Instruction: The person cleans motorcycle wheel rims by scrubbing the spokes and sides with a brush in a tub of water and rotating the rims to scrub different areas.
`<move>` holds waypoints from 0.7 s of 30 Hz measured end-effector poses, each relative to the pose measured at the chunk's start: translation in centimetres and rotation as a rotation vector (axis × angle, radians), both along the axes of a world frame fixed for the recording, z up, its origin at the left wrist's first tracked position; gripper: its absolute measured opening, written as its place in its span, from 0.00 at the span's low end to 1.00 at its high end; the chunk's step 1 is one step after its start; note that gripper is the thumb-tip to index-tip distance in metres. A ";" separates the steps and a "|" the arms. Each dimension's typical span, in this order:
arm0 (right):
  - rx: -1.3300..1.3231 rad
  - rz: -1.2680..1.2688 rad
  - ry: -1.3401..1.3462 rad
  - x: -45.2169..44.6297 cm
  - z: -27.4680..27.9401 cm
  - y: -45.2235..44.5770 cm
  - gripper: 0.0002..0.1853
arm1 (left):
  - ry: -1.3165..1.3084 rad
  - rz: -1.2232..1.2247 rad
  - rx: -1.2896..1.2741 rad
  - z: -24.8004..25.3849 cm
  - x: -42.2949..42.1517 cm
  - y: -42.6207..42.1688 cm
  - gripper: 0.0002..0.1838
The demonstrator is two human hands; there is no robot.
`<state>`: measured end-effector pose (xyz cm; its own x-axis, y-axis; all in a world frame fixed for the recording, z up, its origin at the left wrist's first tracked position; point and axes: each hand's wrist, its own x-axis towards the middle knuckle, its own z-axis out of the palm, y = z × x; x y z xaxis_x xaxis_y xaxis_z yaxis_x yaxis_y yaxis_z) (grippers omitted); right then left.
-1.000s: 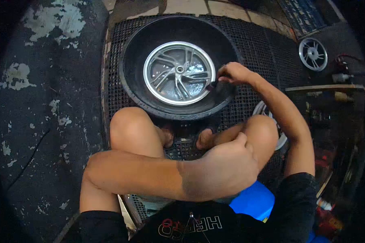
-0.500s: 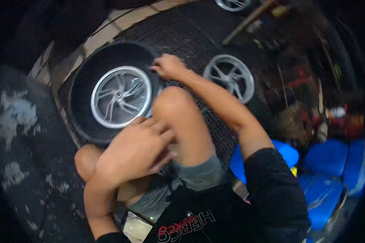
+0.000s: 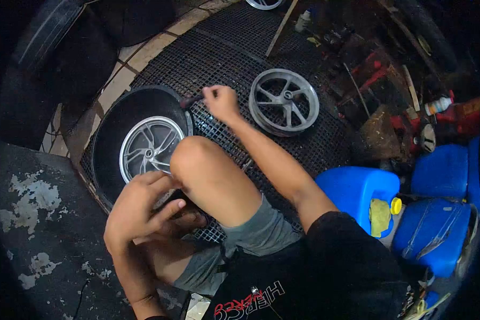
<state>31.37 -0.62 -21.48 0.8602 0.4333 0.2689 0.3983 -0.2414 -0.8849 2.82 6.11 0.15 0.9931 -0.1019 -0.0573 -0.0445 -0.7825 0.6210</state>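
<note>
My right hand (image 3: 221,102) is closed around the handle of a small dark brush (image 3: 191,101), just right of the black tub's rim. Inside the black tub (image 3: 108,120) lies a silver spoked wheel (image 3: 149,153), its lower part hidden by my left hand and knee. My left hand (image 3: 144,205) hangs in front of the tub near my knee, thumb apart from the fingers, holding nothing. To the right of my right hand, a second, duller grey wheel (image 3: 284,101) lies on the black grid mat (image 3: 218,58).
Blue jerrycans (image 3: 346,189) stand at the right, one with a yellow cap (image 3: 396,206). Behind them are a white bottle (image 3: 438,105) and red clutter. A wooden stick (image 3: 281,29) and part of another wheel (image 3: 264,3) are at the top.
The view has turned to the right, bringing the grey wheel and jerrycans into sight. My right hand has moved from the tub's wheel to outside the rim with the brush. My left hand has shifted left.
</note>
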 end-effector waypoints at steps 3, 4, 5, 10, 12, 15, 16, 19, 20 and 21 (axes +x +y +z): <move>0.088 -0.155 0.255 3.0 -3.1 -5.1 0.19 | 0.014 0.126 0.052 1.0 -1.2 0.9 0.19; 0.210 -0.201 0.311 3.8 -3.8 -7.4 0.18 | 0.002 0.180 0.100 1.4 -2.1 1.4 0.19; 0.330 -0.248 0.367 4.5 -4.3 -10.1 0.17 | -0.009 0.232 0.145 1.7 -3.1 1.9 0.20; 0.233 -0.544 0.110 9.7 -8.8 -23.1 0.16 | -0.057 0.687 -0.029 -0.3 -12.0 6.2 0.20; 0.076 -0.638 0.046 11.8 -10.9 -26.8 0.15 | -0.026 0.783 -0.102 -2.9 -15.9 7.9 0.19; -0.087 -0.690 0.036 13.4 -9.6 -28.3 0.13 | -0.022 0.955 -0.277 -6.5 -19.9 8.7 0.18; -0.140 -0.673 0.000 13.6 -8.6 -28.2 0.14 | -0.026 0.964 -0.334 -7.2 -21.0 9.0 0.18; -0.284 -0.629 -0.005 16.2 -8.1 -27.9 0.18 | -0.107 0.997 -0.480 -9.6 -22.9 8.6 0.22; -0.320 -0.611 0.012 16.9 -7.8 -27.7 0.19 | -0.133 1.040 -0.548 -10.0 -23.2 8.0 0.23; -0.355 -0.593 0.030 17.1 -6.9 -27.3 0.20 | -0.159 1.083 -0.616 -10.3 -23.1 7.3 0.24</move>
